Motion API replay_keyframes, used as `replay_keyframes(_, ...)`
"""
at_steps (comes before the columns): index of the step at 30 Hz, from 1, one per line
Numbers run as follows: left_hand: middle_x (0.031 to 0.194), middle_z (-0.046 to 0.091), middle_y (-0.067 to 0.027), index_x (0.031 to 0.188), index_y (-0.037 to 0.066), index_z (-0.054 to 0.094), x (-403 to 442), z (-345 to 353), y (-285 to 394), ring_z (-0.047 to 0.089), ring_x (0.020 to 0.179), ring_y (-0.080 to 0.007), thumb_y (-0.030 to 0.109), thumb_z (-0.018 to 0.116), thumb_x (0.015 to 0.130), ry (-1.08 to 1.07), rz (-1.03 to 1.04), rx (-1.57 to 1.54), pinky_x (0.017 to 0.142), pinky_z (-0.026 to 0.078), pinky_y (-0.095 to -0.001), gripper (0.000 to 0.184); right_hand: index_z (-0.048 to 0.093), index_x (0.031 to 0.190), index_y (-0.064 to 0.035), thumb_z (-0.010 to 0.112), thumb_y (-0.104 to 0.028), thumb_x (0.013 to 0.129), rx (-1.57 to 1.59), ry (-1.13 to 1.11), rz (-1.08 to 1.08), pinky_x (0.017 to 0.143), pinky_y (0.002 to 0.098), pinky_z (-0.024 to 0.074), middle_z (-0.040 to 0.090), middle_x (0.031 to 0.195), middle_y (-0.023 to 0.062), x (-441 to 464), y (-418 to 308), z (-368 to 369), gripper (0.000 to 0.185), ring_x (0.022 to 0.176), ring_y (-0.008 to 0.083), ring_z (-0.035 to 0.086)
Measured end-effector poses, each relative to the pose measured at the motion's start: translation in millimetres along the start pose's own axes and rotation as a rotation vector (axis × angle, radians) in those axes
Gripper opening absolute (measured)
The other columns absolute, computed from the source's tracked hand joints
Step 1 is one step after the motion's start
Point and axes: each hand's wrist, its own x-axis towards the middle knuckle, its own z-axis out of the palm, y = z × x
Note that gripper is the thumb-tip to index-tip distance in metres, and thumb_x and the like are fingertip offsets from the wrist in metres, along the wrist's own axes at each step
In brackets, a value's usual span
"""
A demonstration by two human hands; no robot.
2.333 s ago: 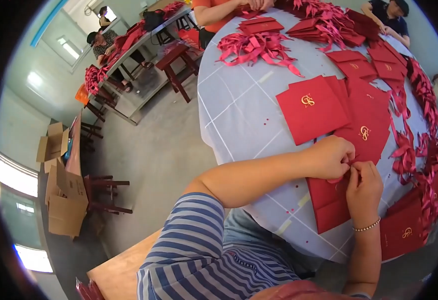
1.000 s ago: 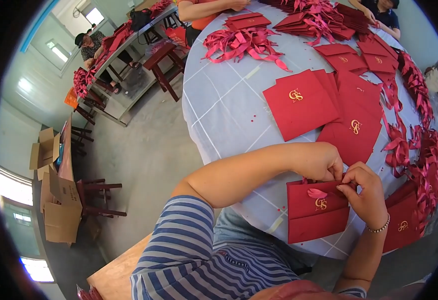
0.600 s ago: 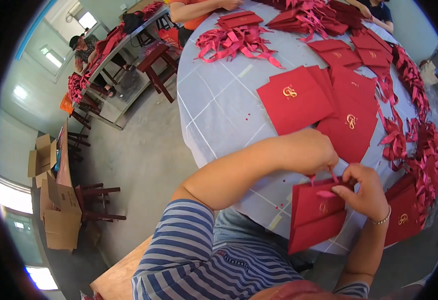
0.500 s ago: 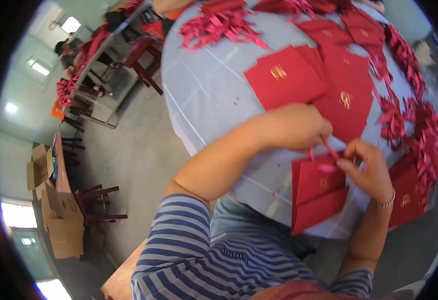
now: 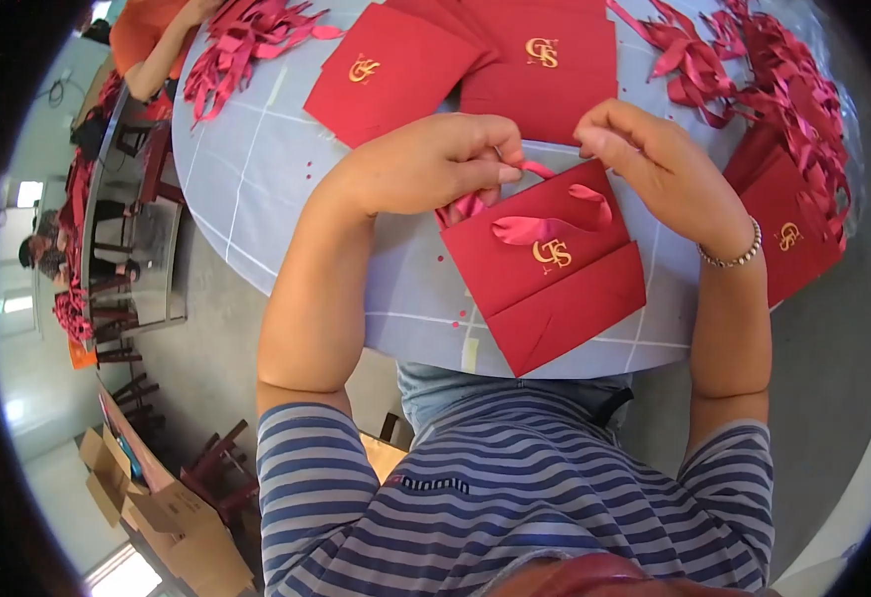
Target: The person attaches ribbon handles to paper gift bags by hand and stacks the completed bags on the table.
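A red paper gift bag (image 5: 565,274) with a gold monogram lies flat and slanted on the table before me, its base folded up. A pink ribbon handle (image 5: 533,231) hangs in a loop over its front. At the bag's top edge, my left hand (image 5: 445,164) is closed, pinching a ribbon (image 5: 538,169) between thumb and fingers. My right hand (image 5: 659,164), with a beaded bracelet at the wrist, is held beside the bag's top right corner. Its thumb and forefinger are pressed together; whatever they hold is too small to make out.
Flat red bags (image 5: 395,70) and a further stack (image 5: 555,70) lie beyond my hands on the cloth-covered round table (image 5: 256,189). Pink ribbons (image 5: 246,55) are heaped at the far left, with bags and ribbons (image 5: 783,109) at right. A person in orange (image 5: 147,40) is nearby.
My view has turned, so table and bag appear further left and nearer. My right hand has moved from the bag's front to beyond its top corner. The left still grips ribbon.
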Motion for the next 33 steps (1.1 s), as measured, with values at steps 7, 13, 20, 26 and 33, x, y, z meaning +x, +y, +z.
replay_keyframes(7, 0.074, 0.054, 0.0033, 0.103, 0.004, 0.056, -1, 6, 4, 0.048, 0.063, -0.0015, 0.008, 0.054, 0.1, 0.144, 0.116, -0.065, 0.054, 0.037, -0.0173, 0.005, 0.061, 0.097, 0.0011, 0.055, -0.028, 0.101, -0.146, -0.002, 0.046, 0.064, 0.0295, 0.0438, 0.056, 0.074, 0.0072, 1, 5, -5, 0.03, 0.068, 0.0141, 0.052)
replay_keyframes(13, 0.072, 0.052, 0.0025, 0.105, 0.003, 0.055, -4, 7, 12, 0.046, 0.062, -0.0025, 0.006, 0.053, 0.101, 0.261, 0.31, -0.292, 0.054, 0.036, -0.0172, 0.006, 0.058, 0.089, 0.0026, 0.056, -0.026, 0.102, 0.14, 0.145, -0.013, 0.062, 0.0306, 0.0418, 0.051, 0.07, 0.0079, 6, 3, 6, 0.031, 0.067, 0.0122, 0.049)
replay_keyframes(20, 0.072, 0.051, 0.0031, 0.099, 0.006, 0.053, -5, 3, 6, 0.046, 0.064, -0.0029, 0.006, 0.052, 0.1, 0.411, 0.261, -0.134, 0.054, 0.037, -0.0183, 0.002, 0.059, 0.091, -0.0007, 0.053, -0.019, 0.103, 0.156, 0.116, -0.137, 0.064, 0.0219, 0.0394, 0.048, 0.074, -0.0041, 2, -9, -12, 0.023, 0.072, 0.003, 0.043)
replay_keyframes(26, 0.073, 0.053, 0.0041, 0.097, 0.007, 0.053, 0, -5, -2, 0.045, 0.064, -0.0036, 0.006, 0.053, 0.1, 0.644, 0.209, -0.183, 0.056, 0.034, -0.0202, 0.003, 0.06, 0.091, -0.002, 0.053, -0.021, 0.103, 0.14, 0.137, -0.083, 0.062, 0.0195, 0.0371, 0.047, 0.075, -0.0095, 2, -1, -24, 0.024, 0.071, 0.0004, 0.041)
replay_keyframes(33, 0.073, 0.058, 0.002, 0.098, 0.004, 0.056, 1, -4, 0, 0.053, 0.067, -0.0049, 0.007, 0.054, 0.099, 0.673, 0.141, -0.124, 0.06, 0.041, -0.0203, 0.004, 0.061, 0.09, -0.0032, 0.055, -0.023, 0.103, 0.308, 0.182, -0.011, 0.061, 0.0181, 0.036, 0.047, 0.075, -0.0103, 5, -1, -15, 0.024, 0.07, -0.001, 0.041)
